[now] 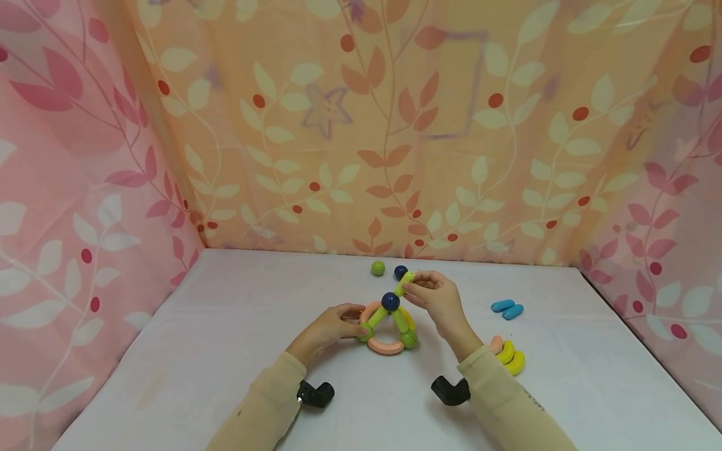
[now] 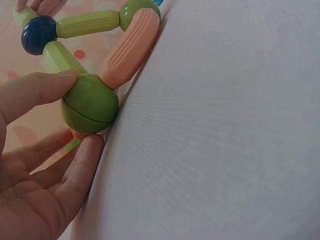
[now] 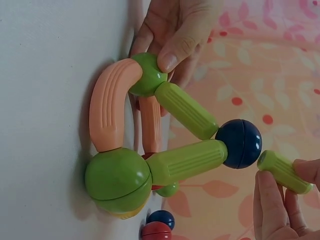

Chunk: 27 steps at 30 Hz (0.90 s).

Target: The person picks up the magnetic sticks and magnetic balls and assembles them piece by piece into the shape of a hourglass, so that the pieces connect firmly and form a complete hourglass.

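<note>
A magnetic stick-and-ball structure stands on the white table, with a ring of curved orange rods (image 1: 386, 346) and a yellow one at its base. Two straight green rods (image 3: 190, 162) rise from green balls (image 3: 118, 181) to a dark blue ball (image 1: 390, 301) at the top. My left hand (image 1: 333, 326) holds the left green ball (image 2: 90, 104) between thumb and fingers. Between thumb and fingertips, my right hand (image 1: 441, 302) pinches another short green rod (image 3: 284, 172). Its end is right beside the dark blue ball; whether they touch I cannot tell.
Behind the structure lie a loose green ball (image 1: 378, 268) and a dark blue ball (image 1: 401, 272); a red ball (image 3: 156, 231) shows in the right wrist view. To the right are blue rods (image 1: 502, 305), yellow curved rods (image 1: 516, 363) and an orange one (image 1: 496, 344) by the right sleeve.
</note>
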Motion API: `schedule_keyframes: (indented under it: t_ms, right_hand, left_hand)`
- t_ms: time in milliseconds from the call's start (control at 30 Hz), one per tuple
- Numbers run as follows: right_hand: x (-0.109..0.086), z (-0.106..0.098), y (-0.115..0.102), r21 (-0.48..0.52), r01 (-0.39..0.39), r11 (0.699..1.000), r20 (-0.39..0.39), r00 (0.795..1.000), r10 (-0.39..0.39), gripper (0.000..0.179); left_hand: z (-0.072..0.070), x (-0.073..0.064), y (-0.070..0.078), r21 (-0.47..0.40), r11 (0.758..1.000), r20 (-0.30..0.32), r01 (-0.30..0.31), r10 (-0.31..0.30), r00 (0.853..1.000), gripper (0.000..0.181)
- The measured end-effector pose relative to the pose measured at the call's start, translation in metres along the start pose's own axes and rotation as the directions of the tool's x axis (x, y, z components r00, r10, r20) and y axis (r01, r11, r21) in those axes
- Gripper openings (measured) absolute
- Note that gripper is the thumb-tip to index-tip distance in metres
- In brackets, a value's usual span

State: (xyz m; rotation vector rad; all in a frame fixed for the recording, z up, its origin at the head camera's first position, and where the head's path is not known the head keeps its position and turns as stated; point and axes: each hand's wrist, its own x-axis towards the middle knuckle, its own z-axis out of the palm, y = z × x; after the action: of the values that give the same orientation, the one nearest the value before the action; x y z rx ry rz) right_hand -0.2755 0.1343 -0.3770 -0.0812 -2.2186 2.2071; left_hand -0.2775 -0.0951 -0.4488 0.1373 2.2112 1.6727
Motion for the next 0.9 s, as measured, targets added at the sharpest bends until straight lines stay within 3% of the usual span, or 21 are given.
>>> schedule_keyframes:
  t_ms: [433, 600, 700, 900]
  right_hand:
    - [-0.002, 0.002, 0.0, -0.018, -0.017, 1.0, -0.004, 1.0, 0.017, 0.031]
    - [-0.003, -0.007, 0.005, -0.14, -0.024, 0.99, 0.045, 0.999, 0.03, 0.04]
    - [-0.005, -0.016, 0.012, -0.29, -0.074, 0.954, 0.052, 0.994, 0.093, 0.049]
    - [-0.007, -0.028, 0.026, -0.471, -0.19, 0.861, 0.037, 0.971, 0.234, 0.061]
  left_hand:
    - [0.001, 0.0, 0.0, -0.012, 1.0, 0.007, 0.01, -0.01, 1.0, 0.067]
    - [0.001, 0.0, 0.001, -0.006, 1.0, 0.012, 0.016, -0.016, 1.0, 0.067]
    - [0.001, 0.0, 0.001, -0.002, 1.0, 0.007, 0.015, -0.015, 1.0, 0.067]
    - [0.001, -0.001, 0.003, 0.005, 1.0, -0.004, 0.015, -0.015, 1.0, 0.067]
